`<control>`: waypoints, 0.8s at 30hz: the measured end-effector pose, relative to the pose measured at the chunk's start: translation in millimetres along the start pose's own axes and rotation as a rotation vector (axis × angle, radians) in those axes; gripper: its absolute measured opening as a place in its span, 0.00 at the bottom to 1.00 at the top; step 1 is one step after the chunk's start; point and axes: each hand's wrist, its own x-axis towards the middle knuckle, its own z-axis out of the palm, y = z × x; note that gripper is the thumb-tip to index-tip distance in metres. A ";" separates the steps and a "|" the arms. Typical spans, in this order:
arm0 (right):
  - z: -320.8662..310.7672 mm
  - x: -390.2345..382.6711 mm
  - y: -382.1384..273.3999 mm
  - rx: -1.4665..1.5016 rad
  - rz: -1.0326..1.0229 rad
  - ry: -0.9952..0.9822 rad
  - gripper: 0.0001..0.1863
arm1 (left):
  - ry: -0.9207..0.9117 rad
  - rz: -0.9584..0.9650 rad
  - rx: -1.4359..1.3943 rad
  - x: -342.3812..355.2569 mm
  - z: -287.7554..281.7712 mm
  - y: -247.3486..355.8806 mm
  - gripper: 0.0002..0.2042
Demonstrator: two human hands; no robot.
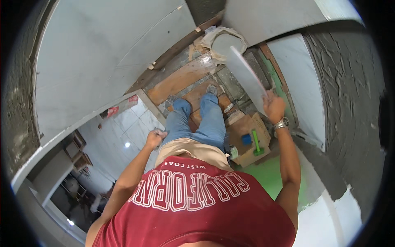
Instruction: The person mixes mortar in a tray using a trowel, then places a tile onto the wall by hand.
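Note:
My right hand, with a metal watch on its wrist, is closed on the near end of a pale grey tile. The tile is held on edge, slanting away to the far left, and its far end overlaps the view of a round bucket. Beside my left thigh hangs my left hand, its fingers curled; whatever may be in them is hidden. Below the right forearm's left side lies a piece of cardboard, bearing a green tool with a long handle and a small blue object.
Large pale tiles cover the left wall. Rough grey mortar coats the right wall, next to a pale panel. I stand on brown boards. At lower left, a doorway opens onto a shiny tiled floor.

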 end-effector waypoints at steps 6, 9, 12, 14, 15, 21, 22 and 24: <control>55.6 54.3 -113.9 -0.038 -0.472 -0.330 0.09 | 0.422 0.961 0.287 -18.0 48.8 181.1 0.20; 97.3 82.7 -171.1 -0.180 -0.641 -0.573 0.10 | 0.504 0.939 0.469 -12.4 55.5 248.6 0.24; 118.3 104.6 -222.0 -0.037 -0.778 -0.560 0.10 | 0.642 0.929 0.700 49.9 58.2 234.0 0.20; 139.6 123.2 -239.0 -0.070 -0.775 -0.593 0.09 | 0.172 0.436 0.674 87.0 43.0 217.2 0.14; 148.1 127.9 -242.8 -0.103 -0.774 -0.623 0.09 | 0.165 0.434 0.674 99.6 40.2 209.9 0.14; 151.1 95.8 -246.0 0.517 -0.530 -0.082 0.06 | 0.439 0.354 0.480 182.0 30.9 178.9 0.10; 160.7 76.5 -228.7 0.531 -0.480 -0.233 0.06 | 0.442 0.355 0.472 198.2 33.4 180.3 0.10; 197.7 25.7 -182.6 0.402 -0.410 -0.491 0.08 | 0.470 0.308 0.443 231.4 42.1 186.6 0.11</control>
